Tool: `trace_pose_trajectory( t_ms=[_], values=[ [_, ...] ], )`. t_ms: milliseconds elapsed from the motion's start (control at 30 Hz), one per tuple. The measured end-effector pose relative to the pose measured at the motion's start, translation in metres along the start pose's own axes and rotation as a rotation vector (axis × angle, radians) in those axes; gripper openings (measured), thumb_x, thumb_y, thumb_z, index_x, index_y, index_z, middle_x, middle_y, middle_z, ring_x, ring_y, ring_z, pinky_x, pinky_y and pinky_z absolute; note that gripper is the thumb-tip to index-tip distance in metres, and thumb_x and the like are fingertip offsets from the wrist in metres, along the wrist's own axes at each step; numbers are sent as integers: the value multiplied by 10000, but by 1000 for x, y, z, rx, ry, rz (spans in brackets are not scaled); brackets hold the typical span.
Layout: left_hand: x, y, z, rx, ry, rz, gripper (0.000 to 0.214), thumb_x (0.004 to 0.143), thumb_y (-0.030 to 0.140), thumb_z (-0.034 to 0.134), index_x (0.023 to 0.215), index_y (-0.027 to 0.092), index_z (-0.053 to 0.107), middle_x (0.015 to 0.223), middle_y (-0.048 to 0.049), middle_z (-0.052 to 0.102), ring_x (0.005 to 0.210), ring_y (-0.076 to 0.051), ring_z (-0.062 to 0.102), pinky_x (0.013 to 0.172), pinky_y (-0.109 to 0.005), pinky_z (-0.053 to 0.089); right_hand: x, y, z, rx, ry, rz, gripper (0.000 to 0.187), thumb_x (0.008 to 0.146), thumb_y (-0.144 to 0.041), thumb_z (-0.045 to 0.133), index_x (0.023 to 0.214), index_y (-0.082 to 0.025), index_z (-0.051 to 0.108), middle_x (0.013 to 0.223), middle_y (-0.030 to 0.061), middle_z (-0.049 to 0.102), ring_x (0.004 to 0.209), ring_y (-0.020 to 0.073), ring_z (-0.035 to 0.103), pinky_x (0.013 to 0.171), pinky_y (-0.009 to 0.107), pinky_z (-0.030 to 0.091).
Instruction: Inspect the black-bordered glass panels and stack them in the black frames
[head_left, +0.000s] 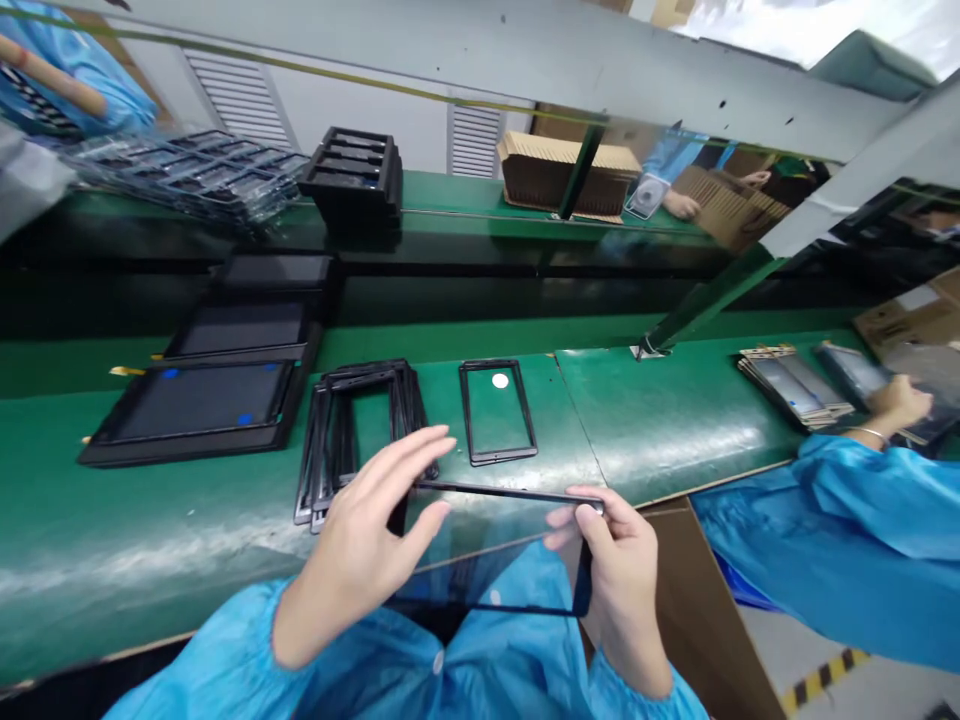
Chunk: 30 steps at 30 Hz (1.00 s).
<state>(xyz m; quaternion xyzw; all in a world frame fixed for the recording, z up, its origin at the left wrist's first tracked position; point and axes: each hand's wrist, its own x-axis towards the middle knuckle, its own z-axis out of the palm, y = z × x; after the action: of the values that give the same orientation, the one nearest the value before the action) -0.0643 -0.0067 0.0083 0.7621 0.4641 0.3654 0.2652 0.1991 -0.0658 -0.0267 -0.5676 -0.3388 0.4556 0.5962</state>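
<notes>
A see-through glass panel with a black border [502, 560] is held tilted in front of my body, its long edge running across. My right hand [621, 565] grips its right end, thumb on the near face and fingers behind. At the left end, my left hand [367, 525] has its fingers stretched out and the thumb apart; whether it touches the panel edge I cannot tell. Beyond that hand lies a loose pile of black rectangular frames [322, 445]. One or more thin black frames [529, 420] lie to the right of it, around a white round spot [499, 381].
Black trays with dark screens [202, 400] stand at left on the green bench [600, 400]. Stacked black trays [352, 160] and a cardboard box [517, 180] occupy the shelf behind. A green post [697, 300] rises at right. A co-worker's hand [896, 403] touches panels there.
</notes>
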Motion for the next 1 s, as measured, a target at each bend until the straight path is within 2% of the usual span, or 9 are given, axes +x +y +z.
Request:
trace_pose_trajectory(
  t_ms=[100, 267, 367, 467, 500, 567, 667, 767, 1000],
  values=[
    [12, 7, -3, 216, -137, 275, 335, 1013, 246, 667, 1340, 214, 729, 1291, -82, 804, 1259, -304, 712, 1265, -571, 367, -3, 0, 3, -26, -4, 0, 224, 939, -414, 804, 998, -198, 806, 744, 80, 836, 531, 212, 783, 556, 270, 620],
    [23, 12, -4, 218, -283, 312, 305, 1072, 288, 567, 1245, 168, 788, 1063, -88, 856, 931, -307, 801, 910, -489, 597, -5, -3, 1, -44, 10, 13, 238, 926, -435, 817, 970, -202, 804, 736, 77, 836, 524, 216, 780, 563, 283, 631],
    [24, 8, -4, 104, -314, 125, 255, 1037, 307, 627, 1155, 210, 832, 1059, -70, 867, 929, -315, 816, 789, -412, 603, 0, -4, -1, 43, -25, 48, 378, 896, -521, 834, 1129, -228, 789, 809, 83, 854, 568, 228, 798, 602, 302, 644],
    [23, -1, 9, -232, -262, -257, 206, 979, 333, 698, 1080, 212, 830, 977, -64, 871, 827, -267, 824, 676, -318, 591, 5, 5, 5, 287, -97, 90, 857, 850, -811, 700, 1519, -295, 563, 1158, 149, 843, 809, 317, 850, 726, 433, 684],
    [21, -4, 16, -374, -220, -377, 223, 962, 351, 714, 1086, 194, 812, 942, -73, 868, 776, -254, 818, 635, -299, 584, 6, 9, 11, 334, -124, 109, 955, 837, -829, 695, 1600, -309, 454, 1231, 161, 822, 875, 338, 849, 755, 464, 685],
    [15, -9, 30, -637, -158, -533, 311, 932, 389, 749, 1136, 156, 767, 942, -104, 864, 717, -238, 808, 604, -282, 583, 7, 19, 24, 311, -143, 134, 1037, 849, -683, 800, 1671, -295, 299, 1193, 156, 832, 886, 332, 848, 749, 450, 687],
    [3, -13, 41, -880, -206, -586, 538, 932, 479, 768, 1334, 128, 701, 1127, -181, 845, 832, -258, 829, 686, -298, 618, 6, 26, 40, 194, -98, 130, 1042, 895, -416, 845, 1695, -239, 202, 974, 92, 855, 736, 271, 837, 629, 345, 666],
    [-9, -14, 34, -951, -355, -621, 731, 969, 586, 708, 1542, 150, 584, 1257, -229, 802, 954, -305, 834, 708, -318, 633, 6, 19, 45, 173, -105, 132, 995, 911, -412, 823, 1685, -220, 228, 888, 56, 844, 648, 232, 815, 537, 269, 626],
    [-17, -18, 18, -941, -469, -616, 694, 992, 465, 726, 1605, 211, 526, 1349, -251, 759, 997, -337, 836, 636, -284, 605, 0, 1, 43, 174, -143, 135, 995, 916, -370, 812, 1685, -205, 202, 855, 48, 841, 636, 204, 807, 503, 219, 600]
  ],
)
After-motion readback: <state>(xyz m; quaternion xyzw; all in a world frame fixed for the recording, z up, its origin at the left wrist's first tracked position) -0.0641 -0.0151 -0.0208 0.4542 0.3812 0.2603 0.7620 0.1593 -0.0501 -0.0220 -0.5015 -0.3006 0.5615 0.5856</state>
